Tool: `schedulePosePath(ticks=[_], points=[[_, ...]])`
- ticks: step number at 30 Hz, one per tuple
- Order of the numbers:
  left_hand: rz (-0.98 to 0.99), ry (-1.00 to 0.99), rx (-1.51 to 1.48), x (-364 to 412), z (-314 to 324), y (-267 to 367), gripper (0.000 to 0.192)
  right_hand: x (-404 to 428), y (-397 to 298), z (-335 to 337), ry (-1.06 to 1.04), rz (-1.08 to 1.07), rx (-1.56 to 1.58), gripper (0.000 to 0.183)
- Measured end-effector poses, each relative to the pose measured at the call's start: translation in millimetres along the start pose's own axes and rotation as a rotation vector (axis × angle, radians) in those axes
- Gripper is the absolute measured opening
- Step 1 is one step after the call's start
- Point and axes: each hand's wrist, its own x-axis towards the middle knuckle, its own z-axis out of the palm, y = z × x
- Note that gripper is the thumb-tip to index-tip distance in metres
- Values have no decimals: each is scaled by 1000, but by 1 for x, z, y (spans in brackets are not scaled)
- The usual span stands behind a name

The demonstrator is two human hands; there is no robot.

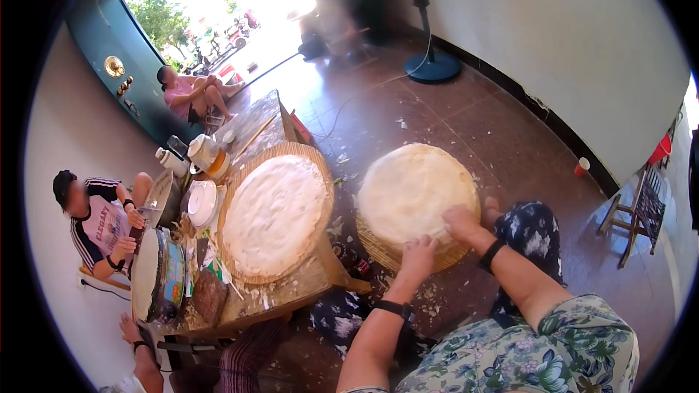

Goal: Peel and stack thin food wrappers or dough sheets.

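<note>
A thick, pale round slab, perhaps dough, lies on a round ribbed mat or tray of straw colour, low in front of me between my knees. At its near edge, my left hand rests with bent fingers. My right hand presses on the slab's right near part, its fingers curled; whether it pinches anything cannot be seen. Just left, a second pale round slab lies on another ribbed round mat at the edge of the wooden table.
On the wooden table stand a glass jug with amber liquid, white plates and a round tin. A person sits beyond it; another person's hand is at lower left. A fan base and folding stool stand on the floor.
</note>
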Motion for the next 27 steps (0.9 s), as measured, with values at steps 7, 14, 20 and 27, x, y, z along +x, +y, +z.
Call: schedulePosePath(ticks=[7, 14, 20, 27], points=[[-91, -69, -55, -1, -9, -14, 42, 8, -10, -21, -35, 35, 154, 24], [-123, -111, -11, -3, -14, -18, 46, 64, -85, -108, -89, -310, 342, 28], [-165, -126, -32, -7, -10, -22, 47, 103, -185, -178, -153, -468, 517, 33], [-132, -51, -81, -5, -13, -21, 31, 147, -237, -170, -223, -430, 755, 33]])
